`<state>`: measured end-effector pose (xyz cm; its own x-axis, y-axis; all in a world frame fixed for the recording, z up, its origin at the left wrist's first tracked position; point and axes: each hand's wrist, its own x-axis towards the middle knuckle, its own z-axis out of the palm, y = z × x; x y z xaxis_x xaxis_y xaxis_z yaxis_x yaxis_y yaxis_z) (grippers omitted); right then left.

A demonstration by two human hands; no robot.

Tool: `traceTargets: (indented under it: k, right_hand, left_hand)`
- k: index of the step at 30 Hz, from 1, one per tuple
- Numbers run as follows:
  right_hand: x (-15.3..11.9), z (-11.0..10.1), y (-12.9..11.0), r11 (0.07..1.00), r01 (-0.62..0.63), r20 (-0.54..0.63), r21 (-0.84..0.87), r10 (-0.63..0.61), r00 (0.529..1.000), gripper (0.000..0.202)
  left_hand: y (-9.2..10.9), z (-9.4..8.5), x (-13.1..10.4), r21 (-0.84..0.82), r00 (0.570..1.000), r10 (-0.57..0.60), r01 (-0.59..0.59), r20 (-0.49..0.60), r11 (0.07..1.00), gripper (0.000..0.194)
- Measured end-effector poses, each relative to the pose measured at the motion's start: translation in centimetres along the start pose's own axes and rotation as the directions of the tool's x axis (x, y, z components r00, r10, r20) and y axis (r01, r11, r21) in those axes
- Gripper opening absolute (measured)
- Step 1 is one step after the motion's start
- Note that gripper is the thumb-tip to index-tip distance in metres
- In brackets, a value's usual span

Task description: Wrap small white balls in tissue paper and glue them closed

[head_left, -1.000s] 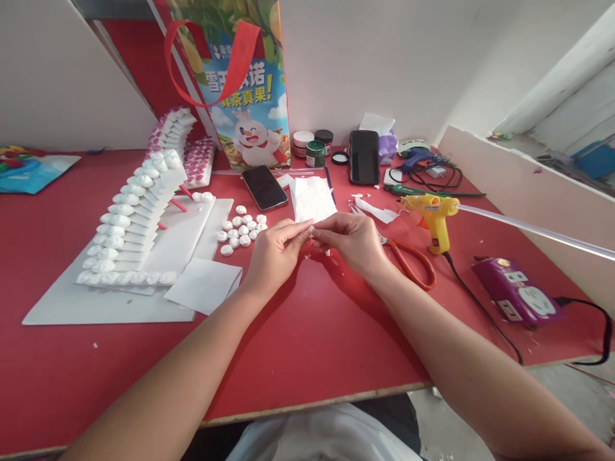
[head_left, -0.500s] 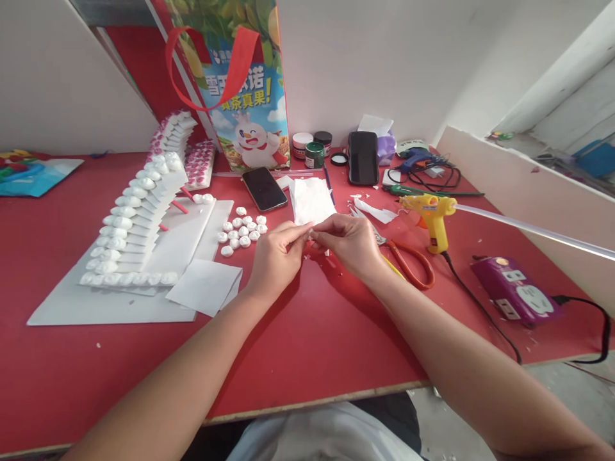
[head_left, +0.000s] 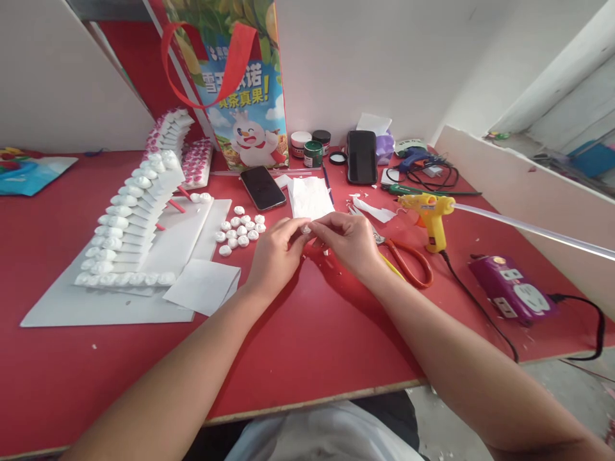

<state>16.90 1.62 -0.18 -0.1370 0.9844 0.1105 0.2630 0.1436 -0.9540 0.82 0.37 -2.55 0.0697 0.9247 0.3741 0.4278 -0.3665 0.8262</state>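
Observation:
My left hand (head_left: 277, 248) pinches a small white paper rosette (head_left: 306, 229) between thumb and forefinger. The fingertips of my right hand (head_left: 353, 240) are closed against the same rosette from the other side, partly hiding it. Just beyond my fingers lies a stack of thin white paper (head_left: 311, 197). Left of my left hand, several finished white rosettes (head_left: 243, 235) sit loosely grouped on the red table (head_left: 307, 346). Farther left stands a curved, stepped white model (head_left: 139, 218) edged with similar rosettes, on a white board (head_left: 110, 314).
Pliers with red handles (head_left: 413, 266) lie beside my right hand. A yellow glue gun (head_left: 435, 221) and a purple power box (head_left: 514, 288) are at the right, with cords. Behind are a phone (head_left: 262, 187), a black device (head_left: 362, 157), paint jars (head_left: 314, 153) and a tall bag (head_left: 250, 83).
The rosette shows more clearly between my fingertips, as the fingers have shifted slightly around it. The whole view has moved a little; other objects stay in place.

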Motion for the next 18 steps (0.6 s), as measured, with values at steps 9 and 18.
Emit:
traceTargets:
  k: [9,18]
  right_hand:
    - [0.6,-1.2,-0.1,0.997,0.062,-0.147,0.049,-0.054,0.988,0.018]
    - [-0.4,-0.5,-0.1,0.994,0.112,0.069,-0.003,-0.111,0.991,0.026]
  left_hand:
    - [-0.2,-0.6,0.9,-0.629,0.895,-0.404,0.425,0.187,0.651,0.029]
    - [0.3,-1.0,1.3,-0.787,0.837,-0.443,0.496,0.32,0.367,0.021]
